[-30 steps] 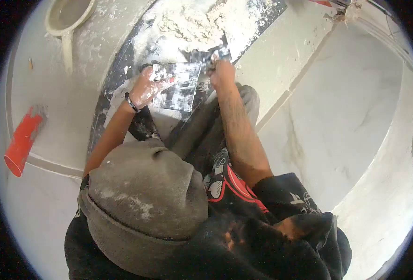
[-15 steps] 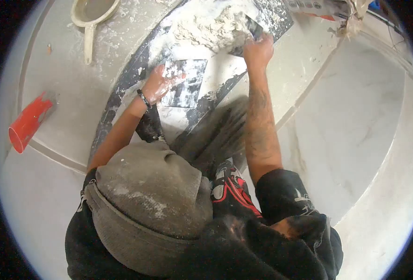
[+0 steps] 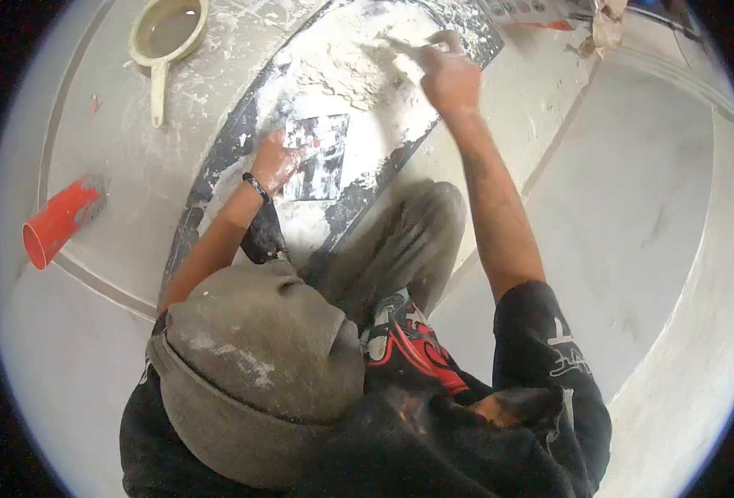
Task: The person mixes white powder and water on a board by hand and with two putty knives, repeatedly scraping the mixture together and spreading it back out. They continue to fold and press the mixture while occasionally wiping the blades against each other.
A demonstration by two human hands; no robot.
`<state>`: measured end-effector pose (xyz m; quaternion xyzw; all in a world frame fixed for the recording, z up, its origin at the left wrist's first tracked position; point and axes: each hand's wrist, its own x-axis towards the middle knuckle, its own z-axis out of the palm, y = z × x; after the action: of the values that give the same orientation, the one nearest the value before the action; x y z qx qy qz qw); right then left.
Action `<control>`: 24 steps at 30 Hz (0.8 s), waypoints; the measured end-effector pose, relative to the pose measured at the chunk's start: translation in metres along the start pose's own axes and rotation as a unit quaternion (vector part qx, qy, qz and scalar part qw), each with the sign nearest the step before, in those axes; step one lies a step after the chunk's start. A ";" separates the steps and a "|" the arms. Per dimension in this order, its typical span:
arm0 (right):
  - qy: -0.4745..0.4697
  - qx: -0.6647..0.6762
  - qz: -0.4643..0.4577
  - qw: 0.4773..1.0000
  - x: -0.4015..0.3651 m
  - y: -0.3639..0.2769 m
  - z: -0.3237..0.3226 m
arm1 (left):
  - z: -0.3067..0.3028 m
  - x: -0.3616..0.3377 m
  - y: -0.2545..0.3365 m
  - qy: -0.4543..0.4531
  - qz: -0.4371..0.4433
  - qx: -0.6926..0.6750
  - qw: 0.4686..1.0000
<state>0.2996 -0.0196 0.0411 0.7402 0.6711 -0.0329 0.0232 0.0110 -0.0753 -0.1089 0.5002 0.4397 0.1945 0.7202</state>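
Head view shows a dark board (image 3: 227,153) on the floor, its long axis slanting from a near-left end to a far-right corner, with pale paste (image 3: 346,76) heaped on its far half. The left hand (image 3: 274,159) reaches over the board's left edge and grips a flat blade (image 3: 324,176) by its left side, at least one finger lying across the smeared top face; the thumb is not clear to me. The blade's long axis points away from the body, and its far edge sits just short of the heap, which lies beyond it and a little to the right.

Of the two, the right hand (image 3: 453,81) is the nearer to the paste: it hangs at the board's right edge, close to the far-right corner, with the heap directly left of its fingers. Those fingers are curled round a small tool (image 3: 411,66) that reaches left to the heap; blur and paste hide its shape, so I cannot tell which way its edge faces.

Well apart, beyond the board's left edge, are a pan (image 3: 138,35) and a red cup (image 3: 58,222) on its side.
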 end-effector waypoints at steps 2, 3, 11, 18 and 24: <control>0.042 -0.002 0.017 0.999 0.018 0.026 0.007 | -0.002 -0.003 -0.016 0.004 0.001 -0.038 0.999; 0.069 -0.014 0.010 0.998 0.031 0.041 0.018 | -0.002 -0.003 -0.017 -0.003 0.008 -0.081 0.997; 0.039 -0.014 0.000 0.999 0.028 0.011 0.039 | -0.006 -0.002 0.006 -0.018 0.169 0.301 0.938; 0.124 0.005 -0.022 0.992 -0.038 -0.028 0.001 | -0.001 -0.002 0.049 0.040 0.131 0.115 0.984; 0.092 -0.026 -0.127 0.987 -0.059 -0.056 0.001 | -0.001 -0.004 0.056 0.019 0.069 0.054 0.996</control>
<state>0.2385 -0.0729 0.0449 0.6483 0.7594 0.0497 -0.0238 0.0166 -0.0540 -0.0576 0.5637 0.4275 0.2292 0.6685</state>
